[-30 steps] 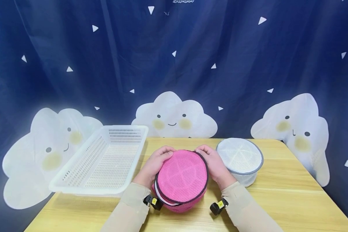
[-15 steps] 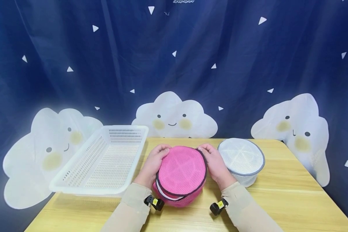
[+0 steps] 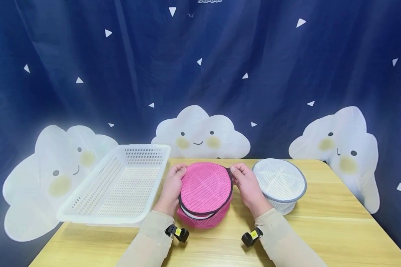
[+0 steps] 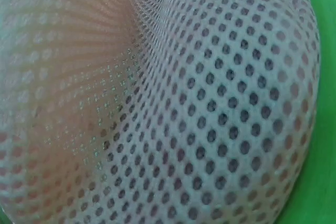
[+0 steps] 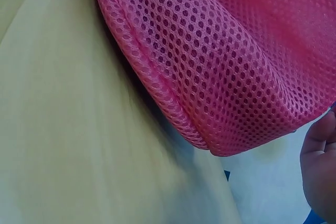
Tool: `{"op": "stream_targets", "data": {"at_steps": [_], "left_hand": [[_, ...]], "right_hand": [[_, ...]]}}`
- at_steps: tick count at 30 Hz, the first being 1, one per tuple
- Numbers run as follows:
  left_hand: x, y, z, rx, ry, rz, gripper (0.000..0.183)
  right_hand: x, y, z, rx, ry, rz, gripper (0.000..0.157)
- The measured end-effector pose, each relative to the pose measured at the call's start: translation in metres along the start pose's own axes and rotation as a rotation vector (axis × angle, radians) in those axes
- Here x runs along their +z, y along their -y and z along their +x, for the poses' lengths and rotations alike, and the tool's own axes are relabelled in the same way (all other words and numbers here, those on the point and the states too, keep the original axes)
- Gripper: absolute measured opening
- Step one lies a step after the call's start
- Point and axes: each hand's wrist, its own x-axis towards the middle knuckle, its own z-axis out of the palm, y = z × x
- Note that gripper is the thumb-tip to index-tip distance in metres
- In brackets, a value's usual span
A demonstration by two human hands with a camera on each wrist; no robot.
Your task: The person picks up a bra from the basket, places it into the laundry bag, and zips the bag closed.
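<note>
A round pink mesh laundry bag [image 3: 205, 187] with black trim sits on the table between both hands. At its near side the lid is parted from the body, and something white shows in the gap. My left hand [image 3: 172, 187] holds the lid's left edge, thumb on top. With finger and thumb, my right hand [image 3: 248, 185] pinches the black trim at the far right. Perforated mesh [image 4: 231, 108] fills most of the left wrist view, looking greyish there. In the right wrist view, the bag's pink side wall [image 5: 199, 61] bulges above the wood.
A white perforated plastic basket [image 3: 98, 218] stands to the left. Close to my right hand is a round white mesh bag [image 3: 280, 180] with grey trim. The wooden table [image 3: 341, 233] ends at a blue curtain [image 3: 270, 48] printed with clouds.
The pink bag has shifted away from me and slightly left, turning so its gap faces more toward me. My left hand moved left with it; my right hand moved slightly right and away.
</note>
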Motion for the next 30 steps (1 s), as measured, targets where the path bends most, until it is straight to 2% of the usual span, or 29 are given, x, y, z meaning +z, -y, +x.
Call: {"op": "stream_targets", "data": {"at_steps": [3,7,10,13,17,21,24,30], "left_hand": [[-0.0007,0.0013,0.0010,-0.015,0.045,-0.035,0.025],[-0.0010,0.0007,0.0004,-0.034,0.147,-0.078,0.033],[-0.0015,-0.0002,-0.0006,-0.060,0.258,-0.057,0.040],[-0.0026,-0.0004,-0.0018,-0.073,0.379,0.003,0.046],[-0.0034,-0.0003,-0.0035,-0.068,0.492,0.051,0.046],[-0.0033,0.0007,-0.0043,-0.067,0.539,0.053,0.044],[-0.0036,0.0015,-0.0038,-0.049,0.530,0.054,0.039],[-0.0031,-0.0012,-0.0060,-0.018,0.523,0.075,0.015]], "right_hand": [[0.0001,-0.0004,0.0002,0.005,-0.017,0.019,0.009],[-0.0007,0.0005,0.0005,0.014,-0.053,0.016,0.010],[-0.0021,0.0018,0.0013,0.036,-0.072,0.026,0.012],[-0.0030,0.0040,0.0019,0.060,-0.074,0.048,0.013],[-0.0035,0.0063,0.0018,0.077,-0.061,0.050,0.014],[-0.0035,0.0065,0.0021,0.087,-0.054,0.020,0.020],[-0.0035,0.0068,0.0012,0.097,-0.030,-0.027,0.023],[-0.0020,0.0059,-0.0026,0.114,0.086,-0.132,0.018]]}}
